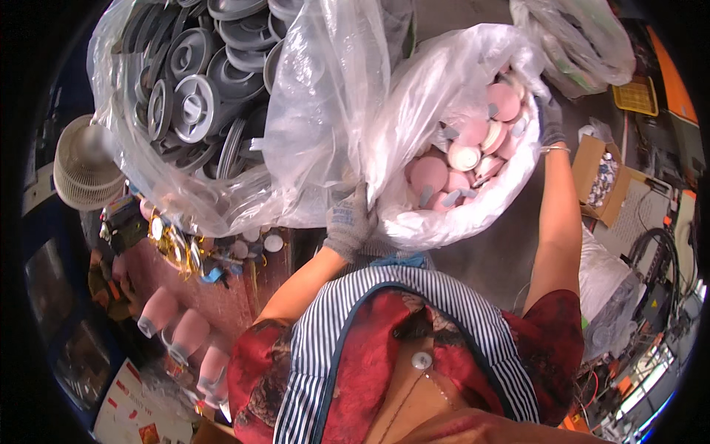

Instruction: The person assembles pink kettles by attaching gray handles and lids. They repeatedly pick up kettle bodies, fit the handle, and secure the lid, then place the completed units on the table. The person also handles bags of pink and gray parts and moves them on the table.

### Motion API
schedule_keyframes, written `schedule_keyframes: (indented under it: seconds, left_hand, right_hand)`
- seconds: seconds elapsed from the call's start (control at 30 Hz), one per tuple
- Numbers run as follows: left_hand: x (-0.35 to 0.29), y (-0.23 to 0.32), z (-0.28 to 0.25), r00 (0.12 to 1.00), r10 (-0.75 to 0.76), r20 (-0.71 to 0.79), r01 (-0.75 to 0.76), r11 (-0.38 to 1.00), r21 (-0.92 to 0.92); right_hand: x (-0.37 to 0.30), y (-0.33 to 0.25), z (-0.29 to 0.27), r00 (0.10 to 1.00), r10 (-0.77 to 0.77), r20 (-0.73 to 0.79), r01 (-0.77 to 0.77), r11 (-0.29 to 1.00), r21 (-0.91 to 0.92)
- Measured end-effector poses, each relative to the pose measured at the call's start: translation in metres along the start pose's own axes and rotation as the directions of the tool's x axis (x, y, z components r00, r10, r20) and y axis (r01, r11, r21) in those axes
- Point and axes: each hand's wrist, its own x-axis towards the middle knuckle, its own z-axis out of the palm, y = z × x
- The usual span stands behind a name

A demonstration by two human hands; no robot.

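Small assembly workshop, as shown by bulk stock bagged in clear plastic: pink moulded discs (473, 159) lay between the gloved left hand (349, 222) and right hand (549, 122), grey plastic wheels (194, 89) above the left, and a carton of small parts (603, 180) beside the right forearm.

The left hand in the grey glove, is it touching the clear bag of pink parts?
Touching. The head view shows the left hand with its fingers closed on the rim of the clear bag.
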Motion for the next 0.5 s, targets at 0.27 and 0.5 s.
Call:
schedule_keyframes:
  seconds: [0.27,0.5]
  left_hand:
    - [-0.017,0.056,-0.088,0.778,0.573,-0.259,-0.579,0.813,0.059]
    - [0.118,-0.005,-0.032,0.921,0.383,0.069,-0.316,0.633,0.707]
  right_hand:
    - [-0.015,-0.026,-0.016,0.982,-0.133,0.132,0.148,0.982,-0.113]
    - [-0.035,-0.032,-0.032,0.969,-0.146,0.2,0.183,0.966,-0.184]
